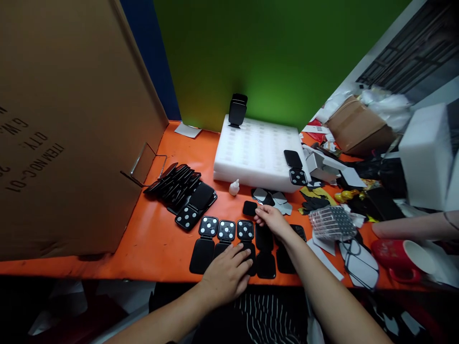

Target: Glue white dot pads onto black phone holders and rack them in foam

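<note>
Between the thumb and fingers of my right hand is a small black square pad, held above the orange table. My left hand lies with fingers stretched out over the lower halves of the hinged black cases, partly hiding them. These cases lie unfolded in a row; the leftmost black case and its two neighbours show white dots on their upper halves. A black case right of my left hand has a plain black upper half. My right forearm partly covers the case at the row's right end.
A pile of black cases lies left. Behind stand a white foam block carrying two cases and a small white bottle. A large carton walls the left side; a red mug and another person's arm are right.
</note>
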`<state>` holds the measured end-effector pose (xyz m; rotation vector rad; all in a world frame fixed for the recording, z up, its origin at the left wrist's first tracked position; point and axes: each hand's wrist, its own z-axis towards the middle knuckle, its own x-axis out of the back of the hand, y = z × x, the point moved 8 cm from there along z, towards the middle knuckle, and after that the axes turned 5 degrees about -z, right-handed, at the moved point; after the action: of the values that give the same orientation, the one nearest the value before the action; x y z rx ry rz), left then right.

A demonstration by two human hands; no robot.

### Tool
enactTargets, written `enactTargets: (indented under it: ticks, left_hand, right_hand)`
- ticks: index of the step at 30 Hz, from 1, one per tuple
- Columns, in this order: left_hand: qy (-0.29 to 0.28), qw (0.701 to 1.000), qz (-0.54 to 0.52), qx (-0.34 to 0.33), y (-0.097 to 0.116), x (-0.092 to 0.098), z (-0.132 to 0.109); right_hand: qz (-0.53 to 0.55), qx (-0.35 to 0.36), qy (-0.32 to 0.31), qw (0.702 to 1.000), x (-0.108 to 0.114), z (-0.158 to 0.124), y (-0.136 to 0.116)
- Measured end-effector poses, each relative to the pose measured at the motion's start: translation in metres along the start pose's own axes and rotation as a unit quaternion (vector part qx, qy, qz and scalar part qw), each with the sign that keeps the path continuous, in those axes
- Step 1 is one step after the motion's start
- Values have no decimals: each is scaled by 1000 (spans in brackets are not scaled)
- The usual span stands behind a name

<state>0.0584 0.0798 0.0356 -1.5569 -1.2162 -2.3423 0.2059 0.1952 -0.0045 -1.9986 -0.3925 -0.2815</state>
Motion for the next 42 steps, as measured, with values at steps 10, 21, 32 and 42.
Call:
enactTargets:
  ticks: [10,21,32,42]
  left_hand:
    - [9,1000,7,4,0,-2,-2]
    - [2,1000,14,-6,1,0,3]
    - [-19,996,79,-34,-1,-11,2]
    - [-13,996,79,-31,2,-9,2]
  right_hand:
    - [-283,125,74,948,8,-48,-22]
    - [-215,18,-27,976,-8,-192,71]
    - [-298,-75,222,925,41,-235,181]
    - [-523,177,149,821,40,-223,156]
